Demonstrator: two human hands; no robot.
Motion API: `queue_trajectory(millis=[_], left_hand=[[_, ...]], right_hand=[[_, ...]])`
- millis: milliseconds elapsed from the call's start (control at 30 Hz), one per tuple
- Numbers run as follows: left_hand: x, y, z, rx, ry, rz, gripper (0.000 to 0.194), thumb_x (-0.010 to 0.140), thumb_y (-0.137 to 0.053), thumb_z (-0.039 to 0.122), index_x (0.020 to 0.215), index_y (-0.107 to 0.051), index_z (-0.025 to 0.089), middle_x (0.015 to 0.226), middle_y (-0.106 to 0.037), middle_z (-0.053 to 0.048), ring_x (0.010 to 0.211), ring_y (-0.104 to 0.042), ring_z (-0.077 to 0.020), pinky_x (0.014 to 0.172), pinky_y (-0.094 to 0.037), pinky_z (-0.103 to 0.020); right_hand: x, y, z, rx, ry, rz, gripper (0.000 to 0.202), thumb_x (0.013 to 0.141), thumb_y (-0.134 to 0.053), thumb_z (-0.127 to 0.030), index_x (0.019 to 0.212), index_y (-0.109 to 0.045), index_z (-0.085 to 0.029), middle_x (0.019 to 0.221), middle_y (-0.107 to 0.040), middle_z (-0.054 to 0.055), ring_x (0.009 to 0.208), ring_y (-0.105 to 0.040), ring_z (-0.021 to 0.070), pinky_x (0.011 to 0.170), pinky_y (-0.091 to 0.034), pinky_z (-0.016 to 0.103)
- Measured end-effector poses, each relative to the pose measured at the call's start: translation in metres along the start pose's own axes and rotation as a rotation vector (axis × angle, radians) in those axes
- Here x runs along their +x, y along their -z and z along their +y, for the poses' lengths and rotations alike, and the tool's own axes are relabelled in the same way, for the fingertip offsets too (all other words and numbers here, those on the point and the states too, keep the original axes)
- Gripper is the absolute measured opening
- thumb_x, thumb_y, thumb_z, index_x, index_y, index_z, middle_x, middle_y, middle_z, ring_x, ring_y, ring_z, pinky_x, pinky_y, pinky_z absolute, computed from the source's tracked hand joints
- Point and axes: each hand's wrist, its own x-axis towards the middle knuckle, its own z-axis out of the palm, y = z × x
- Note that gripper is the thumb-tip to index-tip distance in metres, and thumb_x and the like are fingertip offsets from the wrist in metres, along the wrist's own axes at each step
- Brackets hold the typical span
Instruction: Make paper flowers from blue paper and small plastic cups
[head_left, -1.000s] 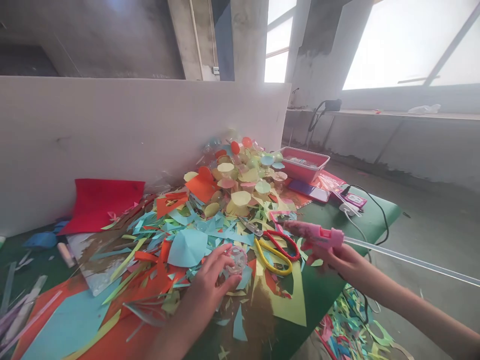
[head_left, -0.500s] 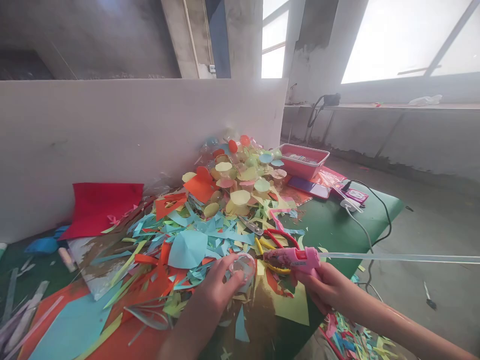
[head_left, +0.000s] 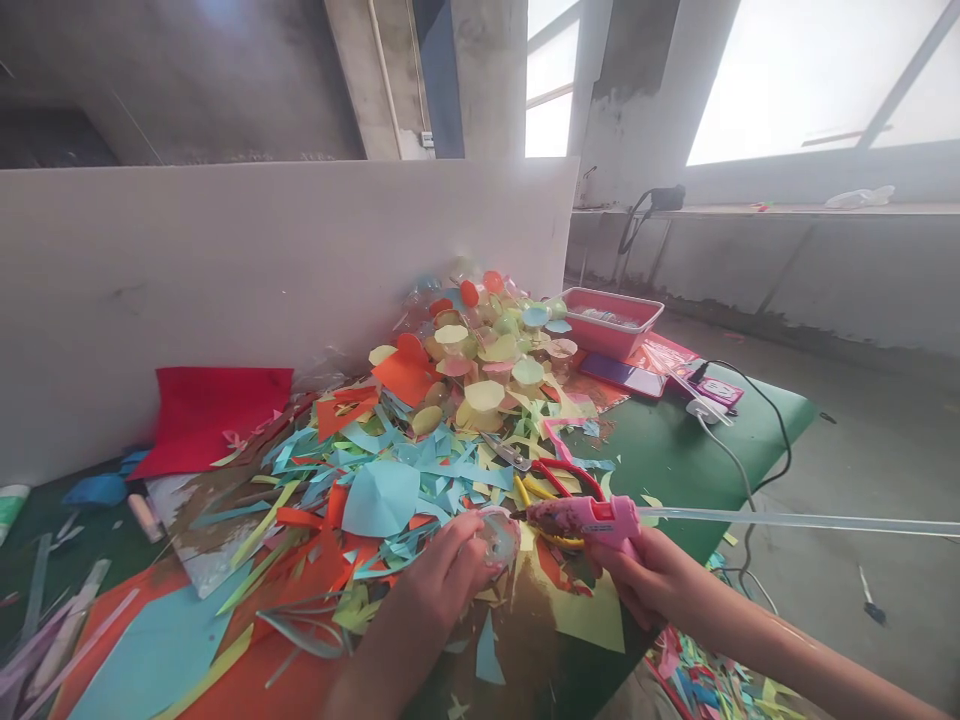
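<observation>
On a green table [head_left: 675,450], a left hand [head_left: 448,570] grips a clear cup [head_left: 504,540], fingers closed around its near side. At the cup's three o'clock, a right hand [head_left: 626,562] is wrapped around a pink glue gun [head_left: 592,515], its nozzle at the rim; whether they touch cannot be told. Scissors [head_left: 571,474] lie at one to two o'clock, a pink basket [head_left: 622,343] farther off at one, a red sheet [head_left: 217,415] at ten.

Green table [head_left: 757,425], coloured paper scraps [head_left: 450,470] strewn across it, pale cable [head_left: 727,446] near one edge
</observation>
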Motion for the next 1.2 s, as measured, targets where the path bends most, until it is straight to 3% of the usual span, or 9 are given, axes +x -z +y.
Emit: queue_trajectory(millis=[267,967,1200], left_hand=[[-0.003,-0.004,-0.002,0.01,-0.004,-0.044,0.021,0.1,-0.032,0.018,0.11,-0.051,0.019,0.115,-0.064,-0.009,0.118,-0.061,-0.0184,0.101,-0.051,-0.032],[0.005,0.005,0.001,-0.076,-0.005,-0.022,0.016,0.099,-0.037,0.015,0.104,-0.052,0.019,0.108,-0.062,-0.006,0.118,-0.058,-0.0158,0.099,-0.051,-0.028],[0.0,0.0,-0.006,-0.073,-0.037,-0.091,0.029,0.101,-0.027,0.015,0.113,-0.053,0.018,0.105,-0.062,-0.006,0.117,-0.06,-0.0151,0.102,-0.051,-0.03]], right_hand=[[0.002,0.002,0.009,-0.018,-0.008,0.014,0.045,0.089,-0.048,-0.064,0.075,-0.045,-0.021,0.043,-0.046,-0.007,0.041,-0.034,0.0082,0.042,-0.027,0.019],[0.006,0.0,0.013,0.006,0.009,0.027,0.049,0.088,-0.046,-0.068,0.072,-0.04,-0.022,0.044,-0.046,-0.007,0.04,-0.035,0.0069,0.041,-0.025,0.019],[0.006,0.001,0.008,0.058,-0.006,0.032,0.049,0.088,-0.046,-0.068,0.078,-0.047,-0.02,0.043,-0.044,-0.009,0.039,-0.037,0.0068,0.039,-0.026,0.018]])
